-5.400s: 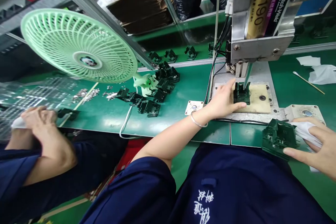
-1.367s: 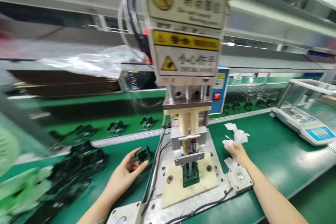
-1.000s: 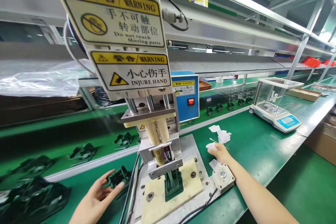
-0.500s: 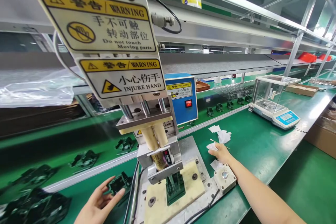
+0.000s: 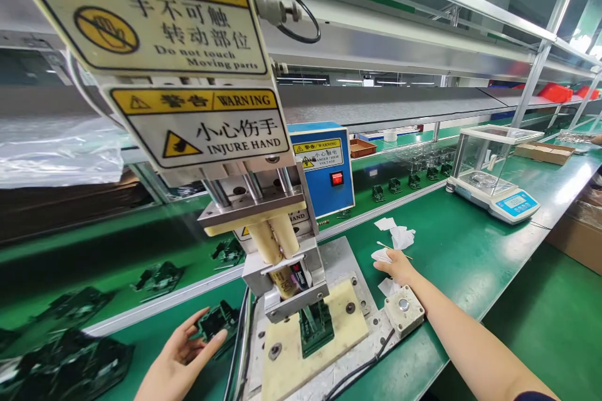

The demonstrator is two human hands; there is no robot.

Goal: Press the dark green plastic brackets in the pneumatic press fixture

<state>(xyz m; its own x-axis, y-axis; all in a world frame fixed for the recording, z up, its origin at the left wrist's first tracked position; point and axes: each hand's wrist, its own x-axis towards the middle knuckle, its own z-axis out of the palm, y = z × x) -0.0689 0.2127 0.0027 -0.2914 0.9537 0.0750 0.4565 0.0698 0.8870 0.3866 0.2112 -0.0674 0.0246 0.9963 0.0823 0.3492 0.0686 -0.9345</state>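
Note:
My left hand (image 5: 181, 354) has its thumb and fingers about a small dark plastic part (image 5: 217, 321), left of a press (image 5: 263, 213). Its fingertips touch the part's sides. My right hand (image 5: 399, 268) rests on the bench to the right of the press, its fingers pinched on a crumpled white wipe (image 5: 382, 255). A thin cotton swab (image 5: 390, 248) lies across beside those fingers; whether they also hold it, I cannot tell. Under the press head, another dark part (image 5: 316, 332) sits in a cream fixture plate (image 5: 345, 322). A square button box (image 5: 404, 312) is just below my right wrist.
More white wipes (image 5: 402, 237) lie beyond my right hand. A blue control box (image 5: 324, 169) stands behind the press, and a glass-sided scale (image 5: 493, 182) is at the right. Several dark parts (image 5: 70, 357) lie at the left. Cables (image 5: 362, 366) run along the base.
The view has shifted slightly, so the press and its warning signs appear larger and higher at the left. Both hands keep nearly the same place and grip.

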